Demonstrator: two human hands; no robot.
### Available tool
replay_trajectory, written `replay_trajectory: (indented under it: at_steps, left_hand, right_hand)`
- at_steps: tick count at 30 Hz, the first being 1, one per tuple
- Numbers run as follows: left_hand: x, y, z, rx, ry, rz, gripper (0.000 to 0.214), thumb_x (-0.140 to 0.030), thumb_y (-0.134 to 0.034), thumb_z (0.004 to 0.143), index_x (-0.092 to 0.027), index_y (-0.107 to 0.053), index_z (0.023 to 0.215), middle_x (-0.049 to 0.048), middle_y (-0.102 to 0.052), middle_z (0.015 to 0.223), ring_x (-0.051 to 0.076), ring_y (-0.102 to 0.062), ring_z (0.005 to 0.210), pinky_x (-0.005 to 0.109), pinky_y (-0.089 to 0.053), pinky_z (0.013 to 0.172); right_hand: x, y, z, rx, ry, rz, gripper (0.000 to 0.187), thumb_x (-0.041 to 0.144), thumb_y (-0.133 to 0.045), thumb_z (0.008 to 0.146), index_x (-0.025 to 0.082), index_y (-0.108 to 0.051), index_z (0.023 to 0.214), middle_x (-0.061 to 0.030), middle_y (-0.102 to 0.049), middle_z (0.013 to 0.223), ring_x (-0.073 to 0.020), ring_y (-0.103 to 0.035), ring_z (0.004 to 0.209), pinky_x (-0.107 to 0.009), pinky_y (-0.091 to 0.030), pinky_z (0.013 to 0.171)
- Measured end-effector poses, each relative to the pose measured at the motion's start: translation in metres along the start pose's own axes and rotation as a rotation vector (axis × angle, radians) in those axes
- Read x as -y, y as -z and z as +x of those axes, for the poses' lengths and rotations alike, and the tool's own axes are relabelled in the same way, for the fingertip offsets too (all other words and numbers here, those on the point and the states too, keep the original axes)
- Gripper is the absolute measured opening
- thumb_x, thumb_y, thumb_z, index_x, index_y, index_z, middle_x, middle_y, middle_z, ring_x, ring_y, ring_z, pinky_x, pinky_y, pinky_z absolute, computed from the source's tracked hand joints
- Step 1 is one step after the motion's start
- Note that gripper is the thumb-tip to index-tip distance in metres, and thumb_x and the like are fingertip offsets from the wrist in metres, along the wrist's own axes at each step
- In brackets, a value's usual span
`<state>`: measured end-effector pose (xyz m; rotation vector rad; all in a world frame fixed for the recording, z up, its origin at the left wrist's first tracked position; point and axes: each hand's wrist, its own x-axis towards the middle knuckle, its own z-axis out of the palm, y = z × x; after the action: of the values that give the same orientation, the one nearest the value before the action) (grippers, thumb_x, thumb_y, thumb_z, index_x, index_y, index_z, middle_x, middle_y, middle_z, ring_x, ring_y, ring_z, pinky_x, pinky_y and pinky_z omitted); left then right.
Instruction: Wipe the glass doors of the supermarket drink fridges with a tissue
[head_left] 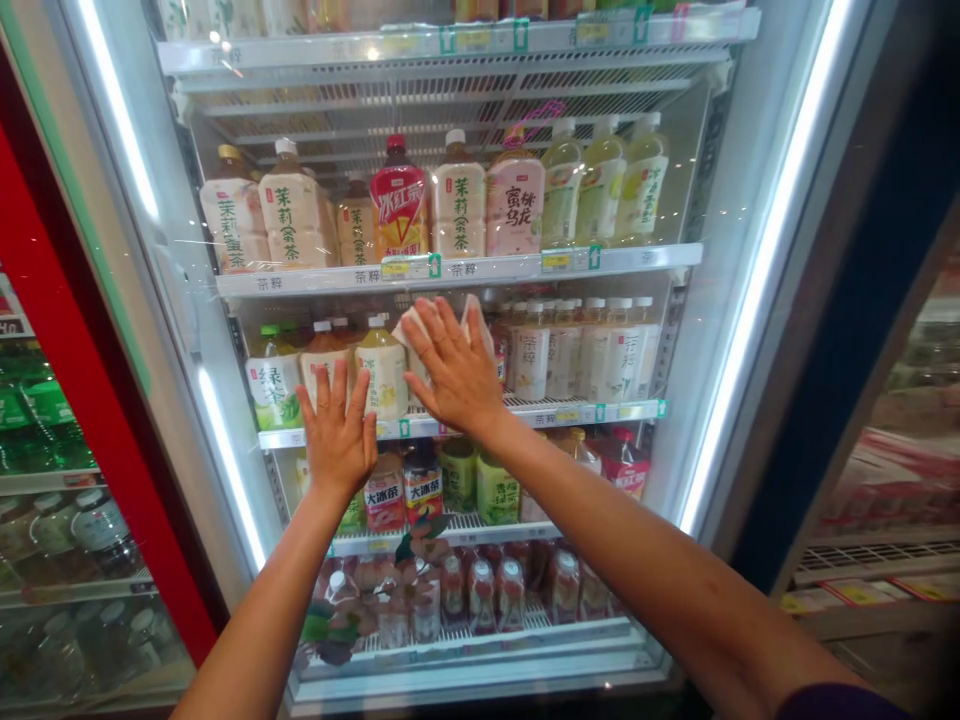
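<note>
A glass door point(420, 110) of a lit drinks fridge stands in front of me. My left hand point(337, 425) is flat against the glass with fingers spread, holding nothing. Higher and to its right, my right hand point(454, 365) presses a white cloth point(480, 325) flat to the glass under its fingers. The cloth's edges stick out on both sides of the fingers; its middle is hidden. Behind the glass, near my hands, are a green tea bottle point(274, 380) and a pale yellow drink bottle point(381, 365).
Shelves point(465, 268) of bottled drinks fill the fridge. Bright light strips point(765, 270) run down both sides. A red door frame point(97, 350) borders another fridge at left. On the right, beyond a dark frame point(832, 300), are more shelves with packaged goods.
</note>
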<state>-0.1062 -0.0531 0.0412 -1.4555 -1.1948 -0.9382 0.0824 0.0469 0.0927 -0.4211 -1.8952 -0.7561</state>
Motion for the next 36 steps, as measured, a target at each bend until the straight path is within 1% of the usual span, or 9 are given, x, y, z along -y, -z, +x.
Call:
replay_trajectory:
  at_steps: [3,7,9,14,20,22,26,33,36]
  left_hand:
    - [-0.02,-0.008,0.016,-0.012,-0.009,-0.029,0.073,-0.025,-0.047,0.099,-0.033,-0.013,0.163,-0.0008,-0.005,0.172,0.025,0.001,0.16,0.058,0.002,0.131]
    - [-0.051,-0.018,0.031,0.002,-0.046,-0.057,0.075,-0.025,-0.048,0.099,-0.033,-0.012,0.163,-0.0003,-0.007,0.171,0.025,0.0,0.16,0.056,0.003,0.131]
    - [-0.065,-0.021,0.041,0.008,-0.076,-0.062,0.075,-0.024,-0.048,0.099,-0.033,-0.011,0.164,-0.0003,-0.006,0.171,0.024,0.001,0.159,0.055,0.003,0.131]
    - [-0.1,-0.032,0.078,-0.012,-0.166,-0.062,0.075,-0.025,-0.047,0.1,-0.031,-0.008,0.164,-0.0005,-0.004,0.171,0.024,0.002,0.159,0.055,0.004,0.131]
    - [-0.141,-0.051,0.113,0.0,-0.239,-0.119,0.076,-0.026,-0.047,0.1,-0.029,-0.005,0.164,0.0027,-0.007,0.171,0.023,0.001,0.159,0.054,0.004,0.131]
    - [-0.155,-0.056,0.119,0.014,-0.266,-0.135,0.075,-0.026,-0.046,0.1,-0.028,-0.007,0.164,0.0042,-0.01,0.17,0.023,0.0,0.159,0.055,0.004,0.131]
    - [-0.182,-0.066,0.128,0.0,-0.32,-0.145,0.07,-0.027,-0.045,0.101,-0.025,-0.013,0.164,0.005,-0.015,0.17,0.023,0.0,0.159,0.055,0.004,0.131]
    - [-0.211,-0.094,0.131,0.061,-0.327,-0.177,0.07,-0.028,-0.045,0.1,-0.025,-0.017,0.163,0.0044,-0.016,0.17,0.023,0.0,0.159,0.054,0.004,0.131]
    - [-0.214,-0.099,0.136,0.066,-0.347,-0.155,0.066,-0.028,-0.046,0.1,-0.023,-0.024,0.162,0.0057,-0.019,0.17,0.023,0.001,0.159,0.053,0.005,0.131]
  right_hand:
    - [-0.014,0.007,-0.028,0.029,-0.06,0.009,0.079,0.047,-0.041,0.104,0.021,0.0,0.166,-0.0085,-0.013,0.172,-0.028,-0.002,0.161,-0.063,-0.002,0.13]
    - [-0.034,0.011,-0.087,0.126,0.163,0.033,0.08,0.051,-0.045,0.102,0.024,-0.003,0.166,-0.0065,-0.023,0.17,-0.0262,-0.015,0.16,-0.059,-0.009,0.131]
    - [-0.061,0.019,-0.088,0.113,0.154,0.003,0.084,0.053,-0.046,0.101,0.026,0.001,0.165,-0.0065,-0.023,0.17,-0.0262,-0.015,0.16,-0.059,-0.009,0.131]
    - [-0.124,0.043,-0.049,-0.05,-0.171,-0.115,0.085,0.052,-0.041,0.103,0.026,0.013,0.164,-0.0074,-0.007,0.174,-0.0308,-0.003,0.161,-0.066,-0.006,0.128]
    - [-0.118,0.038,-0.108,-0.018,-0.051,-0.082,0.089,0.054,-0.047,0.099,0.024,0.004,0.165,-0.0099,-0.014,0.173,-0.0312,-0.01,0.16,-0.065,-0.012,0.128]
    - [-0.133,0.043,-0.118,0.007,-0.022,-0.092,0.088,0.055,-0.047,0.099,0.026,0.003,0.165,-0.0087,-0.017,0.173,-0.0307,-0.013,0.16,-0.064,-0.013,0.128]
    - [-0.179,0.06,-0.109,-0.106,-0.212,-0.161,0.082,0.052,-0.04,0.102,0.027,0.007,0.165,-0.0085,-0.008,0.174,-0.0309,-0.007,0.161,-0.065,-0.012,0.127]
    - [-0.191,0.063,-0.153,-0.107,-0.247,-0.159,0.082,0.051,-0.041,0.102,0.027,0.004,0.165,-0.0064,-0.002,0.174,-0.0313,-0.007,0.161,-0.065,-0.014,0.127]
    - [-0.221,0.073,-0.144,-0.128,-0.268,-0.195,0.079,0.051,-0.036,0.103,0.027,0.006,0.165,-0.0072,-0.002,0.174,-0.0315,-0.007,0.161,-0.066,-0.014,0.126]
